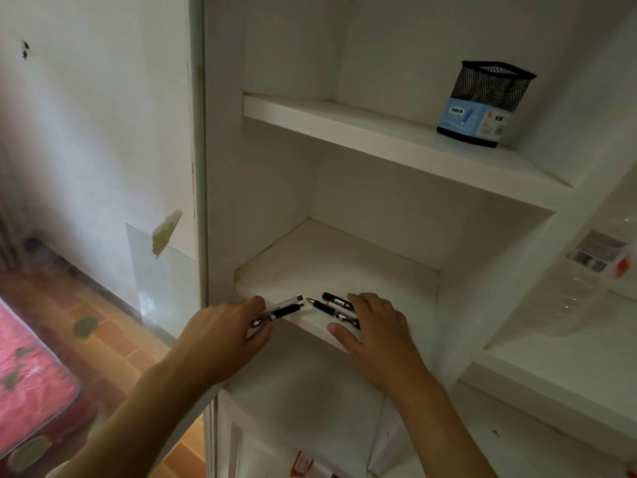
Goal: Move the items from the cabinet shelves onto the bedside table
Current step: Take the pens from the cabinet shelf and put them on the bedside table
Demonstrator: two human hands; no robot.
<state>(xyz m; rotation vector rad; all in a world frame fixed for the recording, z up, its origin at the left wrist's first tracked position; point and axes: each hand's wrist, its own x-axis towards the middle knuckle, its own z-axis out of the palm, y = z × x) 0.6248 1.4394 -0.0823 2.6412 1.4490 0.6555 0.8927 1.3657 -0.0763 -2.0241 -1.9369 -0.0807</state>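
Observation:
Black pens lie at the front edge of the lower cabinet shelf (337, 263). My left hand (224, 332) has its fingers closed around two of the pens (281, 310), whose tips stick out to the right. My right hand (375, 336) rests over the other pens (332, 307) with fingers curled on them and the thumb under the shelf edge. A black mesh pen holder (486, 103) with a blue label stands alone on the upper shelf (344, 132), far right, well above both hands.
The white cabinet has a side compartment at the right holding a clear plastic bottle (586, 281). A white surface (303, 391) sits just below the hands. A wall, tiled floor and a pink mattress (27, 381) lie to the left.

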